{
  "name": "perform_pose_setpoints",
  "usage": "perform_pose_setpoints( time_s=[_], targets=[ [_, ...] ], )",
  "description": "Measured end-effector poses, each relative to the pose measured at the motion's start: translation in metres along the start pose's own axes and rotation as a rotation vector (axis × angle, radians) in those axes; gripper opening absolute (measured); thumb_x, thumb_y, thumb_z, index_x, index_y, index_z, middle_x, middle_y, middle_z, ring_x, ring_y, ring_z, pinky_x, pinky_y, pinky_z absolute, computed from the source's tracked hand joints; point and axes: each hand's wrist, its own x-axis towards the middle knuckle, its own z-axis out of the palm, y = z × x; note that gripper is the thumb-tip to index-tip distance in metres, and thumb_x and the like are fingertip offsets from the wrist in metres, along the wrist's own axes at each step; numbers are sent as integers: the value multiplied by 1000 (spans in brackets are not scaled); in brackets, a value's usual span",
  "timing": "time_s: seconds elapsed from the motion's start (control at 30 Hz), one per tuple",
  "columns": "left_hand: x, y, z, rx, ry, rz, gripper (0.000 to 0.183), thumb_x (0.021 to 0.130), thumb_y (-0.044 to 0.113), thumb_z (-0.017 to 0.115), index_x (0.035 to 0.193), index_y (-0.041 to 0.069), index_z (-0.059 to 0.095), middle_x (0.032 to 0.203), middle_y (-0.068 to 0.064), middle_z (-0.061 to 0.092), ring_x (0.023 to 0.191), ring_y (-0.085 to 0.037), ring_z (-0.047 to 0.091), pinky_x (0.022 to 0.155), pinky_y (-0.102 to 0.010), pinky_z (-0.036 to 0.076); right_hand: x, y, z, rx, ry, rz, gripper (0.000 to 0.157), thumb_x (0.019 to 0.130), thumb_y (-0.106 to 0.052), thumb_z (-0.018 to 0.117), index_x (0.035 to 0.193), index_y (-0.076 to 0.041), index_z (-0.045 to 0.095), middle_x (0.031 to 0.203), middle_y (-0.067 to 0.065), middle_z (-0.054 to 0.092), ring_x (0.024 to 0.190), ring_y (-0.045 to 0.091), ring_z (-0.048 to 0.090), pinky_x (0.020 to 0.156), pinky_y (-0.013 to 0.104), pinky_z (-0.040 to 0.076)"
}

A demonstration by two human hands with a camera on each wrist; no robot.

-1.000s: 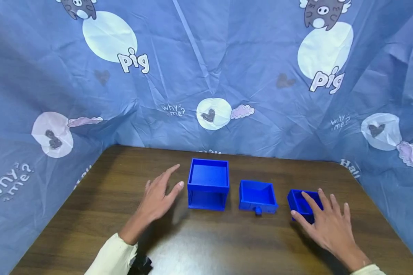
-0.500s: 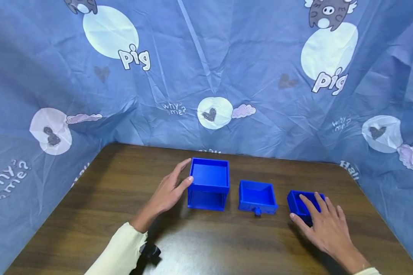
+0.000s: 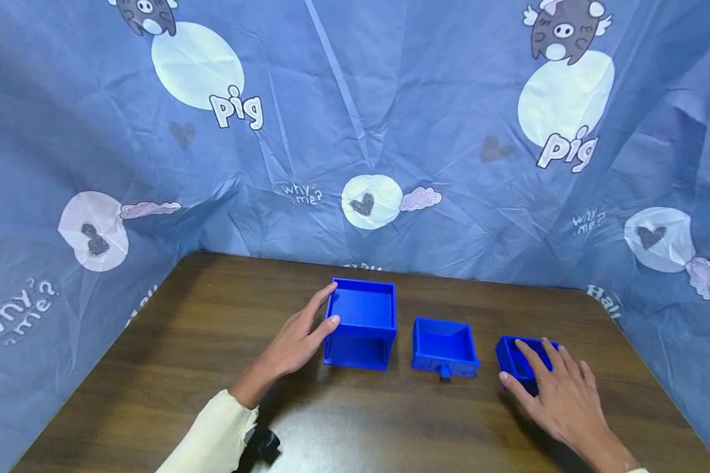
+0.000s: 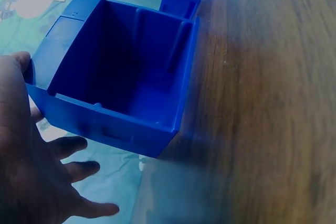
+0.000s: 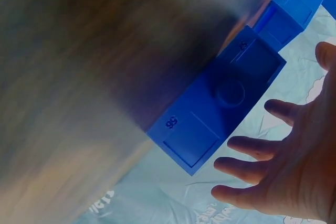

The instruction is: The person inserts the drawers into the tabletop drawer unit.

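Observation:
A blue box-shaped cabinet [image 3: 363,309] with a shallow tray top and an open front stands on the table. My left hand [image 3: 290,345] is at its left side, thumb and forefinger touching the top rim; the other fingers are spread beside the wall in the left wrist view. The hollow inside of the cabinet [image 4: 126,72] faces that camera. Just right of it sits a blue drawer [image 3: 444,341] with a round knob. Over a second blue drawer [image 3: 507,361] at the right, my right hand [image 3: 568,397] hovers with fingers spread, hiding part of it. The right wrist view shows this drawer's front [image 5: 197,121] and knob.
The brown wooden table [image 3: 390,420] has its back edge against a blue printed cloth [image 3: 449,131], which also hangs at both sides. A black device [image 3: 263,443] is on my left wrist.
My left hand has moved right and reached the cabinet's left rim. The right hand has come slightly lower and left over its drawer. The cabinet and drawers stay in place.

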Motion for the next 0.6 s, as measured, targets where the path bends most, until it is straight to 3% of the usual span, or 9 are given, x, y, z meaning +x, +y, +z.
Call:
perform_pose_setpoints(
  time_s=[0.27, 0.47, 0.6],
  targets=[
    [0, -3, 4, -125, -2, -12, 59, 104, 31, 51, 157, 25, 28, 153, -17, 42, 137, -35, 44, 107, -57, 37, 6, -2, 0, 25, 61, -23, 74, 88, -63, 63, 140, -11, 51, 138, 32, 46, 126, 54, 41, 97, 72, 28],
    [-4, -2, 6, -351, -34, -129, 58, 105, 26, 50, 157, 29, 25, 157, -19, 32, 126, -48, 50, 82, -58, 55, 12, -10, 2, 37, 94, -42, 76, 86, -63, 65, 138, -9, 52, 135, 29, 50, 122, 53, 47, 98, 68, 31],
    [-1, 0, 10, -394, -58, -154, 59, 105, 29, 50, 157, 31, 24, 158, -17, 30, 124, -50, 50, 78, -57, 56, 9, -9, 0, 31, 148, -50, 74, 84, -60, 69, 133, -7, 56, 130, 28, 54, 116, 52, 51, 96, 66, 35]
  ],
)
